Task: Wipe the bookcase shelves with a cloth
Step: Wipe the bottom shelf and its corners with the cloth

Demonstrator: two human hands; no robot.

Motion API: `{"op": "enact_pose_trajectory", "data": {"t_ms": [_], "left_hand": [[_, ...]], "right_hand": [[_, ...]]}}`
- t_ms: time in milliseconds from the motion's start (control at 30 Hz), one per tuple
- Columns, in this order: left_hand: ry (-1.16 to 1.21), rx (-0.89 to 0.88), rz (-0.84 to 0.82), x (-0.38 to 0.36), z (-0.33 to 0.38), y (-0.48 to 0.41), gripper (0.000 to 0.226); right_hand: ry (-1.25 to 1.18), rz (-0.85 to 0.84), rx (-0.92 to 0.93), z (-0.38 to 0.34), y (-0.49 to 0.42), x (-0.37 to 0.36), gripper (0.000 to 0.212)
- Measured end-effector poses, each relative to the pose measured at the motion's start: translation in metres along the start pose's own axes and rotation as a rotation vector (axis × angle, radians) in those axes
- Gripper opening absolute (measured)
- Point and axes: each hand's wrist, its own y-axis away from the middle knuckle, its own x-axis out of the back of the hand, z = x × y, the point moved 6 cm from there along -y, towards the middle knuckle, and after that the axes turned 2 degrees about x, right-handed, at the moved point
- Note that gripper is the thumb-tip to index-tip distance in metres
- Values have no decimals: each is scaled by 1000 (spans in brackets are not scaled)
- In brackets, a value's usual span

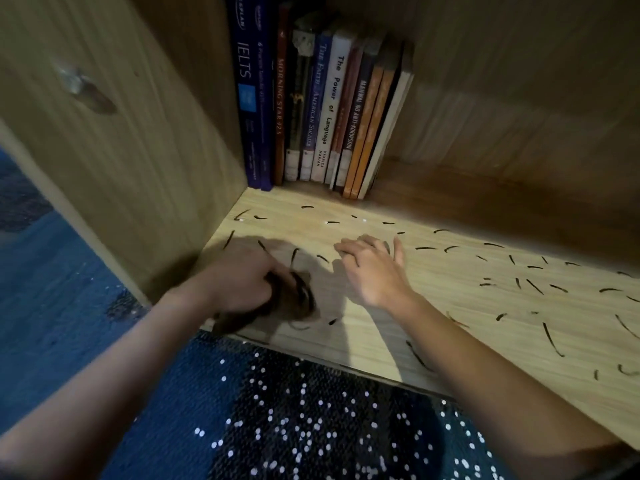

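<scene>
left hand [239,282] grips the cloth [294,301] bunched up; looks soft, floppy, so grab a wad, not a corner; right hand [374,268] rests flat, fingers spread, on the shelf [450,306]

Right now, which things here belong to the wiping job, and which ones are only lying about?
For the job:
cloth, gripped by the left hand
shelf with dark marks
right hand, resting on the shelf

Only lying about:
row of books standing at the back left
blue spangled fabric below the shelf edge
</scene>
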Motion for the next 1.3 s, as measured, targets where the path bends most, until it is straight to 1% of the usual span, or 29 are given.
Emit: {"op": "enact_pose_trajectory", "data": {"t_ms": [33,67,100,167,200,233,400,467,533,567,600,633,700,733,767,833,900,933,967,1000,1067,1133,1167,1200,1267,1300], "left_hand": [[65,-30,-5,-4,4,16,52],[143,-53,38,-2,8,26,51],[189,-65,121,5,9,33,52],[175,-34,314,19,4,37,55],[146,-14,377,24,0,36,57],[120,9,398,24,-4,34,58],[-69,124,261,-17,-5,55,62],[-95,87,189,-38,2,67,56],[-16,43,147,-49,11,81,54],[37,30,174,-49,15,89,55],[81,22,248,-45,17,97,56],[113,17,359,-37,18,104,57],[95,31,543,-22,13,111,62],[44,51,570,-20,7,109,64],[-10,71,545,-21,2,105,66],[-20,80,390,-33,-3,101,62],[27,29,191,-58,7,108,59],[45,-8,159,-68,15,115,59],[76,-37,183,-73,21,120,58],[111,-37,251,-71,25,124,57],[176,30,426,-52,20,121,61],[151,112,526,-32,5,107,66],[116,159,516,-24,-5,98,68],[92,222,467,-18,-16,87,68],[27,334,328,-16,-31,71,64],[-10,344,267,-18,-31,68,61]], "right_hand": [[-21,41,18,-3,9,2,40],[-40,81,27,-7,19,4,39],[-51,110,32,-12,31,4,38],[-47,129,41,-22,54,0,39],[-44,128,41,-27,66,-2,41],[-45,119,40,-31,77,-6,42],[-17,141,27,-40,135,-22,47],[1,161,15,-39,151,-30,49],[23,173,5,-39,163,-35,51],[36,173,6,-39,167,-38,51],[49,166,10,-39,170,-38,52],[59,157,17,-40,171,-38,52],[94,132,25,-41,172,-36,52],[115,116,27,-41,172,-36,53],[132,101,25,-42,172,-36,53],[157,71,20,-44,174,-38,55],[171,56,19,-45,176,-37,57],[171,51,19,-45,176,-36,57],[170,54,26,-45,176,-35,57],[169,58,27,-44,175,-33,57],[169,73,25,-44,172,-32,55],[159,88,15,-44,170,-33,51],[153,96,8,-44,170,-34,49],[151,103,5,-45,169,-34,48],[149,125,13,-47,166,-34,45],[148,135,17,-46,165,-33,45]]}}
